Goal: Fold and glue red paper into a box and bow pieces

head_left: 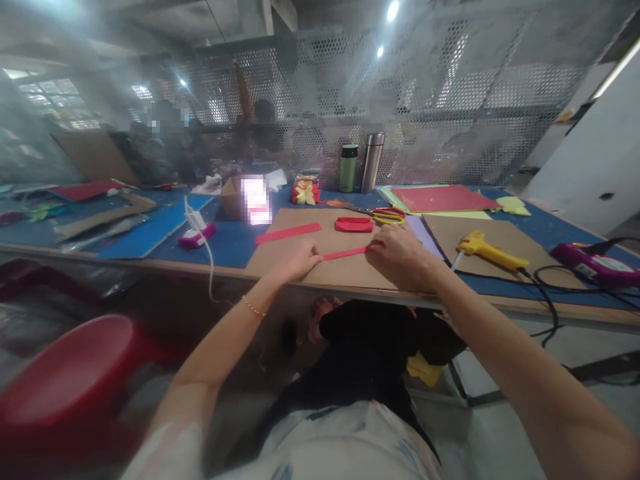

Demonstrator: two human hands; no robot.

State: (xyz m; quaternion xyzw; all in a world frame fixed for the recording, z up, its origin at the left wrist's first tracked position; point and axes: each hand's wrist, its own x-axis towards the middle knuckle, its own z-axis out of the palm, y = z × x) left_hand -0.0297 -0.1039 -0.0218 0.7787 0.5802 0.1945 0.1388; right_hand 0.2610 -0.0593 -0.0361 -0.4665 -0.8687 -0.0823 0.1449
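Observation:
A narrow red strip [345, 254] is stretched between my two hands, just above or on a brown cardboard sheet [300, 273]. My left hand [301, 260] pinches its left end, and my right hand [395, 248] grips the right end. Beyond the left hand lies a wider red strip [289, 233], flat and slightly slanted. A small folded red piece [354, 224] rests past the middle of the held strip. Close behind my right hand are scissors with yellow and red handles [387, 216], partly covered by the fingers.
A yellow glue gun [493, 251] lies on cardboard at right, its cord trailing past a purple power strip [597, 263]. Two bottles, one green [349, 168] and one steel [373, 163], stand at the back. A lit phone [255, 200] leans on a box; a red stool [70, 367] stands lower left.

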